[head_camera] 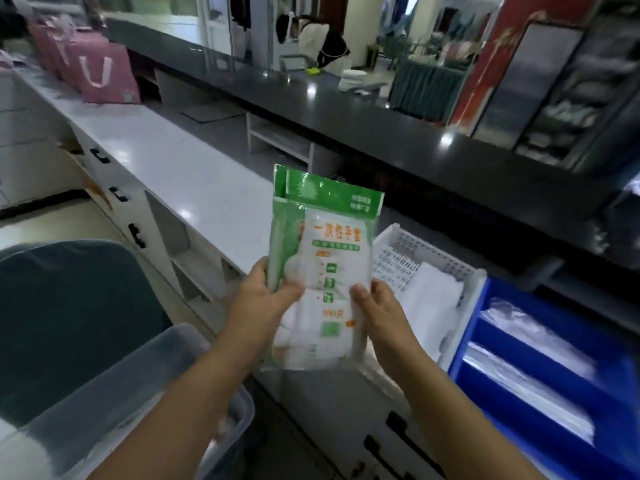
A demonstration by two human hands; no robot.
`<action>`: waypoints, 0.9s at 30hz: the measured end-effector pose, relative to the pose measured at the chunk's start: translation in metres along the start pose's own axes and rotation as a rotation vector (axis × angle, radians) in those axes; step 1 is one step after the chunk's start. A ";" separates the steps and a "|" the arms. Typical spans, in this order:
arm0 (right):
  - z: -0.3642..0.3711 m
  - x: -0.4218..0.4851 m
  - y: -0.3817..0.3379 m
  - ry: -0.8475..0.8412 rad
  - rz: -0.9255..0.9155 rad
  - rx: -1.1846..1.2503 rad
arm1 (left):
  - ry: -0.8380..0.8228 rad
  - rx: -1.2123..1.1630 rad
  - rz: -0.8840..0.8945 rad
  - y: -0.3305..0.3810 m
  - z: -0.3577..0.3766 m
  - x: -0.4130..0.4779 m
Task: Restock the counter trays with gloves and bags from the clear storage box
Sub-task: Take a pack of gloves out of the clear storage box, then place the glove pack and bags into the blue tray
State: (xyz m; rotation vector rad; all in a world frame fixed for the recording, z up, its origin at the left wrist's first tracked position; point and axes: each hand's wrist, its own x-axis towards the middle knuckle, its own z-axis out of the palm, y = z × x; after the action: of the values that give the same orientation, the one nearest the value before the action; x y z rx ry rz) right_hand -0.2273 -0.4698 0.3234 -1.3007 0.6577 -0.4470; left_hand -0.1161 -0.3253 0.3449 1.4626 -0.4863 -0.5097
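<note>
A green-and-white pack of disposable gloves (322,244) is held upright above the white counter's front edge. My left hand (263,299) grips its lower left side. My right hand (381,306) pinches its lower right side. Right of the pack stands a white perforated tray (412,251) with white plastic inside. Further right is a blue divided tray (485,327) holding clear bags (530,379). The clear storage box (114,396) sits low at the left, under my left forearm; its contents are blurred.
The long white counter (166,157) runs away to the far left, with pink gift bags (100,74) at its end. A raised dark counter (381,123) lies behind it. A dark teal chair (69,306) stands left of the storage box. Drawers with black handles line the counter front.
</note>
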 end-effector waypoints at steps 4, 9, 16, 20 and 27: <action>-0.082 -0.012 -0.024 -0.035 0.085 0.081 | -0.201 -0.070 -0.075 0.005 0.092 0.003; -0.168 -0.031 -0.042 0.177 0.051 0.050 | -0.394 0.107 -0.071 -0.005 0.175 0.005; -0.284 -0.046 -0.074 0.606 -0.073 -0.354 | -0.421 0.515 0.074 -0.018 0.248 0.029; -0.340 -0.062 -0.082 0.845 -0.040 -0.684 | -0.564 0.558 0.189 -0.022 0.302 0.044; -0.352 -0.068 -0.085 1.006 0.070 -0.970 | -0.865 0.390 0.267 -0.013 0.386 0.035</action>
State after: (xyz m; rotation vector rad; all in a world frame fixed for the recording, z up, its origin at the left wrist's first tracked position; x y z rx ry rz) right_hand -0.5081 -0.7024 0.3739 -1.9159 1.9212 -0.7754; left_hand -0.3187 -0.6554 0.3521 1.4568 -1.5110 -0.8587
